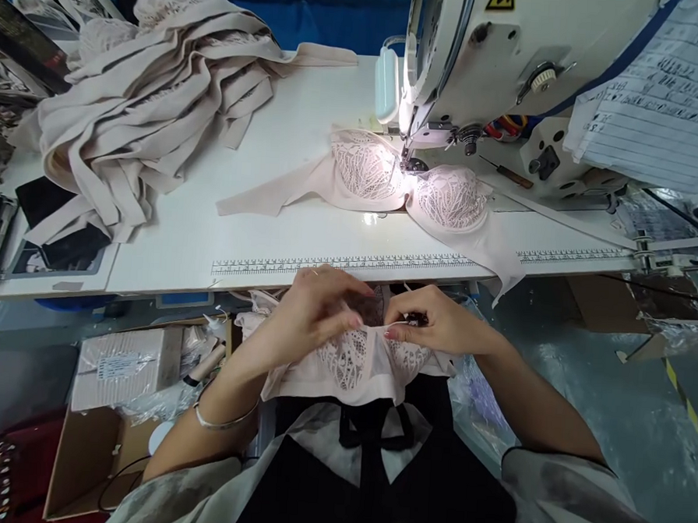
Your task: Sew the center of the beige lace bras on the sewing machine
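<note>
A pale pink lace bra (344,363) lies across my lap, below the table's front edge. My right hand (433,320) pinches its top edge near the centre between thumb and fingers. On the other side, my left hand (317,310) grips the same bra by the cup's upper edge; its thumb lies in front, and some fingers are hidden behind the fabric. A second lace bra (368,173) rests on the sewing machine bed, its middle by the lit needle area (410,159) and one wing hanging over the table edge. Neither hand touches this one.
The sewing machine (512,59) stands at the back right, with a handwritten sheet (662,98) beside it. A heap of bras (140,102) covers the table's left. A printed ruler (349,263) runs along the front edge. An open cardboard box (84,458) sits below left.
</note>
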The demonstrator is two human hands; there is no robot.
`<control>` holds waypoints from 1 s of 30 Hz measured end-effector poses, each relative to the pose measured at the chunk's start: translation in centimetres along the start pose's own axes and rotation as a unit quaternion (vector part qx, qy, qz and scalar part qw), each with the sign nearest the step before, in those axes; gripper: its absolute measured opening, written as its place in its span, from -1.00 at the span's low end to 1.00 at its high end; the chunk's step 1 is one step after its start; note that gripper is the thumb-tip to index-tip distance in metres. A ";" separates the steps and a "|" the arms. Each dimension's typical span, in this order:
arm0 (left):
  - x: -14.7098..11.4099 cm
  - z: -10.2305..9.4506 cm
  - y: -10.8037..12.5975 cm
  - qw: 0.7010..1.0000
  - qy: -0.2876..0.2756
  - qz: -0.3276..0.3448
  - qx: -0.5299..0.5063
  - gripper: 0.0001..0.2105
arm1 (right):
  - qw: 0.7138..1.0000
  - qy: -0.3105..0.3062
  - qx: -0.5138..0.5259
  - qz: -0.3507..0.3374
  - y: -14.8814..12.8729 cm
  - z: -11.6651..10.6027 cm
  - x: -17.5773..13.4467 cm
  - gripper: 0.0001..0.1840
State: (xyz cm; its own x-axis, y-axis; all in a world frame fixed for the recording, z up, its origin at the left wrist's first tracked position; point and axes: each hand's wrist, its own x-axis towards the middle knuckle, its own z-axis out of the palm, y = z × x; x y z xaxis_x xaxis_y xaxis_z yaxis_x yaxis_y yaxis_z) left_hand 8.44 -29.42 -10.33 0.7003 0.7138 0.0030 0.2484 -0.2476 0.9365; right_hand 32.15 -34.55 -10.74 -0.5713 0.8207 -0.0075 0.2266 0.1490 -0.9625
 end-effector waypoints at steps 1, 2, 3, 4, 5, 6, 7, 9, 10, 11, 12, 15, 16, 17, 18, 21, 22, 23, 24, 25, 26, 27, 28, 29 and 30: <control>-0.2 0.4 0.2 0.999 -0.019 0.017 0.045 -0.71 | 1.000 0.004 -0.001 -0.001 0.0 0.0 0.0 -0.70; -0.4 1.0 0.4 0.997 -0.039 0.021 0.067 -0.71 | 1.000 0.007 0.004 -0.002 0.1 0.0 0.0 -0.72; -0.5 1.6 0.5 0.996 -0.057 0.013 0.067 -0.69 | 1.000 0.009 0.016 0.001 0.1 0.0 0.0 -0.73; -0.6 2.2 0.5 0.996 -0.071 -0.003 0.047 -0.65 | 0.999 0.011 0.035 0.010 0.1 0.1 0.0 -0.74; -0.6 2.7 0.5 0.996 -0.084 -0.022 0.016 -0.62 | 0.998 0.016 0.062 0.027 0.2 0.2 0.0 -0.73; -0.6 3.0 0.4 0.994 -0.096 -0.039 -0.020 -0.61 | 0.994 0.024 0.097 0.050 0.3 0.3 0.0 -0.71; -0.5 3.2 0.3 0.991 -0.106 -0.052 -0.055 -0.62 | 0.987 0.036 0.137 0.076 0.5 0.4 0.0 -0.67; -0.4 3.1 0.3 0.985 -0.123 -0.063 -0.107 -0.67 | 0.966 0.054 0.218 0.128 0.9 0.8 0.0 -0.60; -0.3 2.9 0.3 0.982 -0.131 -0.064 -0.122 -0.70 | 0.955 0.054 0.253 0.147 1.1 1.0 0.0 -0.58; -0.3 2.7 0.3 0.979 -0.139 -0.066 -0.131 -0.73 | 0.944 0.050 0.282 0.161 1.3 1.1 -0.1 -0.57; -0.2 2.6 0.3 0.977 -0.147 -0.069 -0.137 -0.75 | 0.936 0.045 0.305 0.172 1.5 1.2 -0.1 -0.57; -0.1 2.2 0.3 0.975 -0.165 -0.068 -0.136 -0.79 | 0.917 0.040 0.350 0.187 1.9 1.4 -0.3 -0.58; 0.0 2.1 0.3 0.975 -0.168 -0.065 -0.130 -0.79 | 0.914 0.040 0.358 0.188 2.0 1.5 -0.4 -0.58; 0.0 2.1 0.2 0.976 -0.170 -0.061 -0.124 -0.79 | 0.911 0.039 0.365 0.188 2.1 1.5 -0.4 -0.58; 0.0 2.1 0.1 0.976 -0.172 -0.057 -0.120 -0.80 | 0.909 0.038 0.370 0.186 2.2 1.6 -0.5 -0.59; 0.0 2.1 -0.1 0.976 -0.179 -0.048 -0.114 -0.79 | 0.906 0.036 0.383 0.177 2.4 1.7 -0.7 -0.58; 0.0 2.1 -0.2 0.976 -0.181 -0.047 -0.113 -0.79 | 0.905 0.035 0.386 0.174 2.5 1.7 -0.8 -0.58; 0.0 2.1 -0.2 0.976 -0.183 -0.046 -0.111 -0.78 | 0.905 0.034 0.388 0.172 2.6 1.8 -0.8 -0.57; 0.0 2.1 -0.2 0.976 -0.185 -0.045 -0.109 -0.78 | 0.905 0.034 0.388 0.170 2.7 1.8 -0.8 -0.55; 0.0 2.1 -0.2 0.976 -0.186 -0.046 -0.107 -0.76 | 0.906 0.034 0.387 0.168 2.7 1.8 -0.9 -0.54; 0.0 2.1 -0.2 0.975 -0.187 -0.048 -0.106 -0.75 | 0.907 0.035 0.386 0.165 2.8 1.8 -0.9 -0.54; 0.0 2.1 -0.2 0.975 -0.190 -0.052 -0.107 -0.72 | 0.907 0.034 0.386 0.163 2.8 1.8 -0.9 -0.54; 0.1 2.1 -0.2 0.974 -0.192 -0.056 -0.108 -0.71 | 0.908 0.034 0.386 0.162 2.8 1.8 -0.9 -0.54; 0.1 2.1 -0.1 0.973 -0.194 -0.060 -0.109 -0.70 | 0.907 0.033 0.388 0.161 2.8 1.8 -0.9 -0.55; 0.1 2.0 -0.1 0.972 -0.197 -0.064 -0.109 -0.69 | 0.906 0.031 0.390 0.161 2.8 1.8 -0.9 -0.56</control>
State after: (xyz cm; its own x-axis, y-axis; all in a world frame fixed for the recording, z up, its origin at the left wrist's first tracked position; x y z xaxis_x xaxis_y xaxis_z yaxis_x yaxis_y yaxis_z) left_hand 9.85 -30.67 -11.15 0.8853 0.4135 -0.2127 0.2323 0.0030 0.9726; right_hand 31.89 -35.87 -13.95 -0.5235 0.7859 -0.3293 -0.2669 -0.5182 -0.8125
